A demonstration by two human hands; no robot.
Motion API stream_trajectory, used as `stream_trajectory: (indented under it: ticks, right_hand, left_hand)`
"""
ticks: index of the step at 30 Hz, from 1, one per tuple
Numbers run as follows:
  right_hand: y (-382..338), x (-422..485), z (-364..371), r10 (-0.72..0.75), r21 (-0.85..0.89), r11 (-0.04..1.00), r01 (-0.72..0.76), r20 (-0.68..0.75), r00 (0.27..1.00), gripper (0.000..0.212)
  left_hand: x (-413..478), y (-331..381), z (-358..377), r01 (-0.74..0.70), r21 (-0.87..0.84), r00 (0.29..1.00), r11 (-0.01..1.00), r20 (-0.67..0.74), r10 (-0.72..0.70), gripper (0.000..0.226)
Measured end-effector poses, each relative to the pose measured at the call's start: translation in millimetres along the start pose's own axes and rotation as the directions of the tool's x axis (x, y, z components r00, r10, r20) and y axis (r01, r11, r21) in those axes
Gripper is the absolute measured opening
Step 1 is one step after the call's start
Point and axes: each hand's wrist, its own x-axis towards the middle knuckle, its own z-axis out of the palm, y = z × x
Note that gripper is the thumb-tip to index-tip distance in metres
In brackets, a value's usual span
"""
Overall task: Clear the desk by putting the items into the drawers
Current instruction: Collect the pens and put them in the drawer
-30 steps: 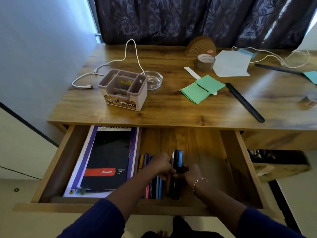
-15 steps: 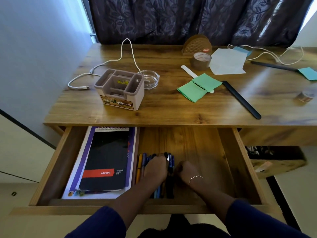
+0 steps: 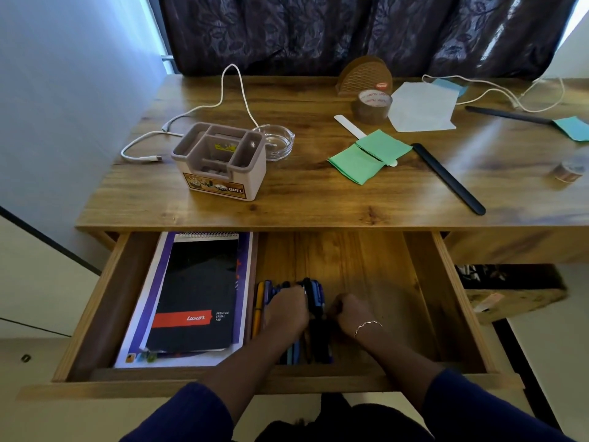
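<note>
Coloured plastic pens point(image 3: 314, 293) now sit bunched tighter in the open wooden drawer point(image 3: 366, 260); left hand point(image 3: 287, 311) grips them, right hand point(image 3: 349, 314) curls alongside, grip indeterminate.

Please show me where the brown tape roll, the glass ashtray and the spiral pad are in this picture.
brown tape roll point(image 3: 372, 106): head view, front of its upper rim.
glass ashtray point(image 3: 280, 143): head view, inside of its bowl.
spiral pad point(image 3: 197, 291): head view, middle of its black cover.
</note>
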Motion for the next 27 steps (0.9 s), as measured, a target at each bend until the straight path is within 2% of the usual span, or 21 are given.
stream_trajectory:
  ticks: [3, 4, 6, 8, 11, 15, 20, 27]
  right_hand:
    - [-4.5, 3.6, -6.6, -0.046, -0.012, 0.999, 0.045, -0.045, 0.998, 0.021]
    - [-7.0, 4.7, -9.7, -0.051, -0.017, 0.999, 0.051, -0.045, 0.998, 0.025]
    - [-10.5, 7.1, -14.4, -0.062, -0.01, 0.998, 0.062, -0.016, 0.998, 0.034]
    - [-12.8, 8.5, -16.1, -0.072, 0.012, 0.997, 0.071, 0.044, 0.996, 0.047]
    - [-14.1, 8.2, -12.1, -0.081, -0.021, 0.996, 0.084, 0.116, 0.99, 0.065]
    - [-10.5, 6.1, -6.3, -0.096, -0.075, 0.991, 0.107, 0.133, 0.986, 0.084]
    - [-9.7, 0.4, -11.0, -0.15, -0.06, 0.985, 0.161, 0.154, 0.977, 0.092]
    - [-12.0, -7.6, -10.4, -0.146, -0.064, 0.985, 0.16, 0.189, 0.971, 0.095]
  left_hand:
    - [6.0, 3.1, -16.5, -0.114, 0.159, 0.978, 0.981, -0.156, 0.139, 0.031]
    - [10.3, 3.1, -22.6, -0.16, 0.21, 0.97, 0.965, -0.15, 0.193, 0.039]
    - [18.6, 2.5, -33.4, -0.24, 0.346, 0.965, 0.907, -0.017, 0.261, 0.059]
    - [24.6, 0.7, -37.8, -0.294, 0.435, 0.956, 0.851, 0.113, 0.272, 0.067]
    - [29.8, -5.2, -32.9, -0.329, 0.431, 0.944, 0.84, 0.18, 0.277, 0.069]
    - [29.9, -8.9, -28.8, -0.374, 0.381, 0.926, 0.846, 0.202, 0.319, 0.069]
    - [27.8, -11.5, -27.7, -0.399, 0.39, 0.916, 0.83, 0.196, 0.349, 0.069]
    - [23.2, -10.3, -28.1, -0.368, 0.362, 0.927, 0.857, 0.218, 0.306, 0.07]
